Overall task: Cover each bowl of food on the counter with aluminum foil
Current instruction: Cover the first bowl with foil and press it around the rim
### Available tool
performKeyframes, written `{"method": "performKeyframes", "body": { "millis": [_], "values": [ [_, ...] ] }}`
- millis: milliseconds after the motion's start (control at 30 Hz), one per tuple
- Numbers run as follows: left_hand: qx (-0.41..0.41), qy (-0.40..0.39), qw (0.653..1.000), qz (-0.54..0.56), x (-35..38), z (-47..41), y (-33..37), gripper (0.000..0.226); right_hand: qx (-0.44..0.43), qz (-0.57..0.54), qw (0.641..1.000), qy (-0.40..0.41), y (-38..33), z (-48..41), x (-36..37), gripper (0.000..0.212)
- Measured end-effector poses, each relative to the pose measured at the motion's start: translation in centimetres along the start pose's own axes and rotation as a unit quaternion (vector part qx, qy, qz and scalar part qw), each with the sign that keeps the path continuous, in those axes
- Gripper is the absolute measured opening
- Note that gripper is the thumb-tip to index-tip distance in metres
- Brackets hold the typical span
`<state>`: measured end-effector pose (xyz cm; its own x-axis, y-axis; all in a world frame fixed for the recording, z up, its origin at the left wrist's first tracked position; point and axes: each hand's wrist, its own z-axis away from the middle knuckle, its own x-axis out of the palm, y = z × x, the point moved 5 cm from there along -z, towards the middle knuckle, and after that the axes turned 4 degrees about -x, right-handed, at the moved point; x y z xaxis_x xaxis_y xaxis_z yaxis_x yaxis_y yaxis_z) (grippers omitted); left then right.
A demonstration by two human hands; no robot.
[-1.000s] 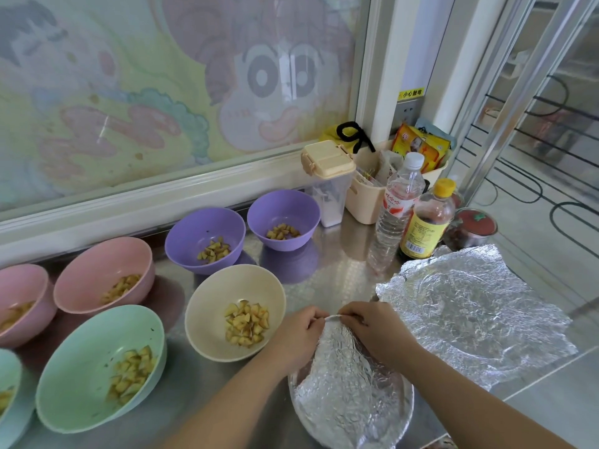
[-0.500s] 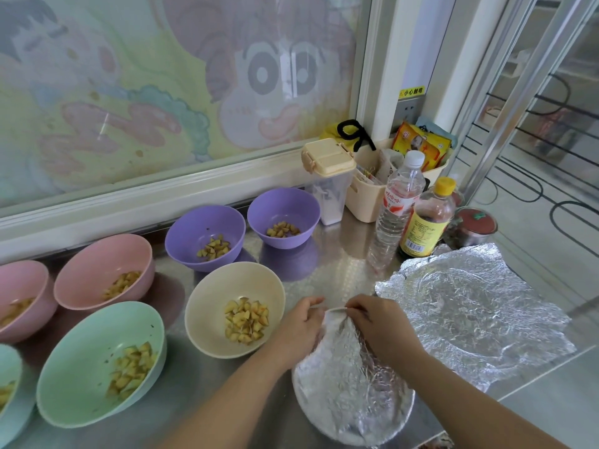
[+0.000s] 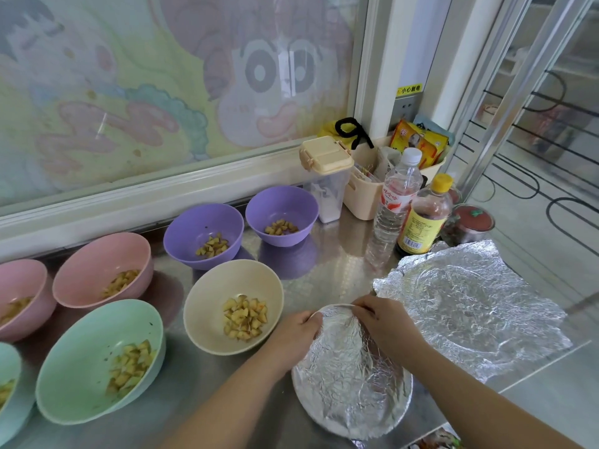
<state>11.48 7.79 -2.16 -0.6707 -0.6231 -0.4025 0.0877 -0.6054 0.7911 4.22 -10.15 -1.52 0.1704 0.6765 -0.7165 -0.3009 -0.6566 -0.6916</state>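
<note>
A bowl wrapped in crinkled aluminum foil (image 3: 351, 380) sits at the front of the steel counter (image 3: 337, 270). My left hand (image 3: 296, 330) grips the foil at the bowl's far left rim. My right hand (image 3: 385, 322) pinches the foil edge at the far rim. A loose foil sheet (image 3: 470, 306) lies flat to the right. Open bowls of diced food stand to the left: a cream bowl (image 3: 233, 306), a green bowl (image 3: 100, 361), two purple bowls (image 3: 204, 234) (image 3: 282, 213) and a pink bowl (image 3: 103, 268).
More bowls are cut off at the left edge: a pink one (image 3: 19, 296) and a green one (image 3: 8, 387). At the back right stand a water bottle (image 3: 395, 202), a yellow-capped bottle (image 3: 424, 215), a lidded container (image 3: 327, 176), a beige caddy (image 3: 366, 189) and a jar (image 3: 471, 223).
Both hands have spread slightly apart along the far rim, pressing the raised foil down so it lies flatter over the bowl.
</note>
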Motion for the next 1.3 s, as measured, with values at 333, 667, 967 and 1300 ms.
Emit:
{"method": "performKeyframes", "body": {
  "millis": [333,667,967,1300],
  "values": [
    [0.007,-0.061,0.998,-0.028,-0.5,-1.0,1.1,0.033,-0.014,0.001,1.0,-0.01,-0.7,-0.1,0.6,0.018],
    [0.053,-0.049,0.994,-0.088,-0.2,-1.3,2.7,0.022,-0.046,0.009,0.998,-0.05,-1.7,-1.0,0.6,0.015],
    [0.132,-0.016,0.971,-0.197,-0.2,-1.3,3.6,0.024,-0.057,0.042,0.996,-0.053,-1.6,-1.1,1.4,0.015],
    [0.15,0.039,0.967,-0.2,0.1,-1.0,3.5,0.023,0.007,-0.032,0.979,-0.203,-1.2,-2.2,1.7,0.026]
  ]
}}
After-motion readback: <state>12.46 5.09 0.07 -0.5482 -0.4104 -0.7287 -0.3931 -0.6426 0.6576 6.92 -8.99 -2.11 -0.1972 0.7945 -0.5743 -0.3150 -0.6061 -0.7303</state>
